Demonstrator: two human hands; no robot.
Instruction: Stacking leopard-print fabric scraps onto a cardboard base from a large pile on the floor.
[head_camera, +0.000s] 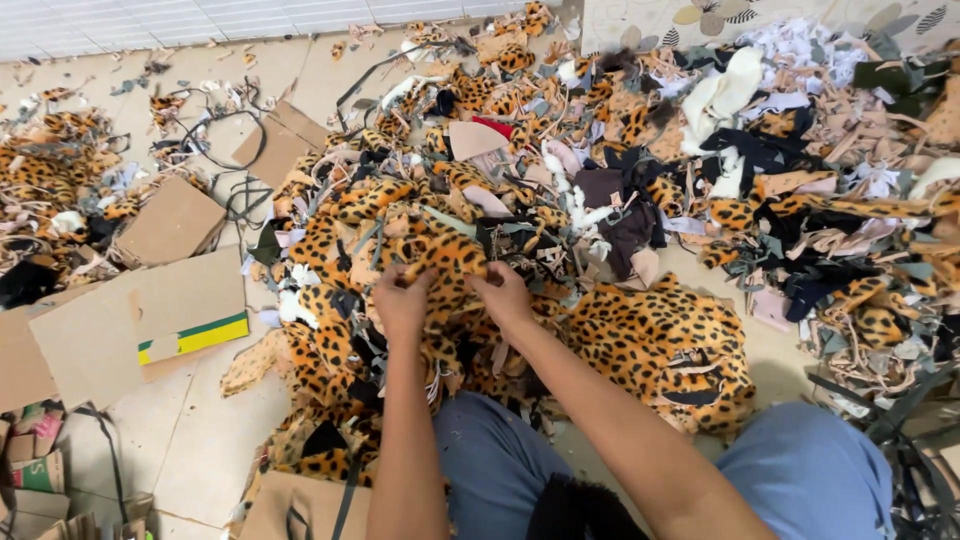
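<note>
Both hands are buried in the same scrap here. The left hand (402, 300) and the right hand (503, 293) sit close together, fingers curled shut on a strip of fuzzy orange leopard-print fabric with black spots (445, 255), each pinching one end of it. The strip sits right on top of a big messy heap of leopard-print and beige fabric offcuts (350, 230) that spreads across the pale tiled floor (190, 450) in front of the person's knees, which are in blue denim (810, 470).

Just right of the hands lies a larger folded piece of the same spotted plush (665, 345), touching the heap. Further right and up, the pile turns into a mix of black, white and pinkish scraps (760, 150).

Off to the left, well apart from the hands, flat sheets of brown cardboard (130, 320) lie on the floor, one with a yellow and green stripe (195, 338) on it. Another smaller cardboard piece (172, 222) sits above that, near some black cords (215, 150).
</note>
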